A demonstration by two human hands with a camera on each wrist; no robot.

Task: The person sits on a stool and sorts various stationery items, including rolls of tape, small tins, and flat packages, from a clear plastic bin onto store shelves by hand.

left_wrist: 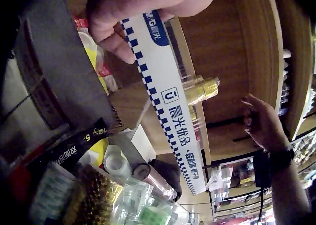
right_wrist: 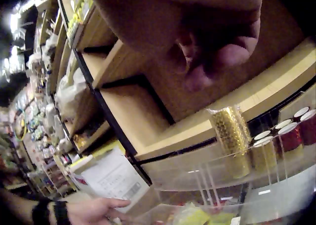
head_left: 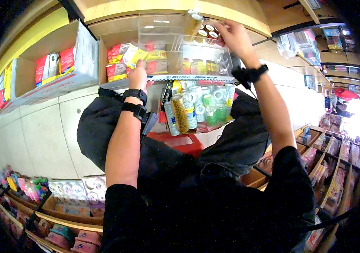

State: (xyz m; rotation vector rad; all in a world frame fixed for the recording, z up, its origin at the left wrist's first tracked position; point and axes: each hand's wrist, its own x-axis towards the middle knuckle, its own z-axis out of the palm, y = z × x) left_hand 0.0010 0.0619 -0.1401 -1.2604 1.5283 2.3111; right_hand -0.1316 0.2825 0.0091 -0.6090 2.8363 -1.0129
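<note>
My left hand (head_left: 137, 76) grips the front edge of a clear plastic display tray (left_wrist: 170, 94), its fingers curled over the white label strip (head_left: 196, 77). Red-and-yellow packets (head_left: 118, 55) lie close behind that hand. At the tray's back right, glittery gold tape rolls (head_left: 191, 26) stand upright in a wrapped stack. Beside them are dark red rolls (right_wrist: 291, 138) with white cores. My right hand (head_left: 237, 40) hovers near these rolls with loosely bent fingers and holds nothing; the left wrist view (left_wrist: 264, 124) shows it apart from them. More tape rolls fill the tray's front compartment (head_left: 201, 66).
Wrapped tape rolls (head_left: 199, 105) are piled below the tray, between the person's knees, above a red stool (head_left: 180, 143). Cardboard boxes (head_left: 85, 55) of packets stand at the left. A wooden shelf edge (head_left: 167, 8) runs behind; stocked shelves (head_left: 331, 164) line the right.
</note>
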